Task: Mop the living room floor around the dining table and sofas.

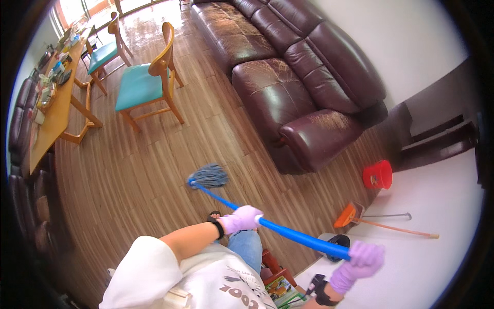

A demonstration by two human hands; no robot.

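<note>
A blue mop handle (pixel 301 236) slants across the view, and both my hands are closed around it. My left hand (pixel 244 219), in a lilac glove, grips it partway along, just below a white collar. Near the handle's top end, at the lower right, my right hand (pixel 364 259) in a matching glove is wrapped around it. The grey-blue string mop head (pixel 210 175) rests on the wood-plank floor (pixel 154 170) ahead of me, its strands fanned to the right. The palms and most fingertips are hidden.
A worn maroon leather sofa (pixel 278 85) stands ahead to the right. Teal-seated chairs (pixel 141 87) and a cluttered wooden table (pixel 58 119) are at the left. By the right wall are a red bucket (pixel 372 175), an orange broom (pixel 345 216) with a dustpan, and a black-lined bin (pixel 339 245).
</note>
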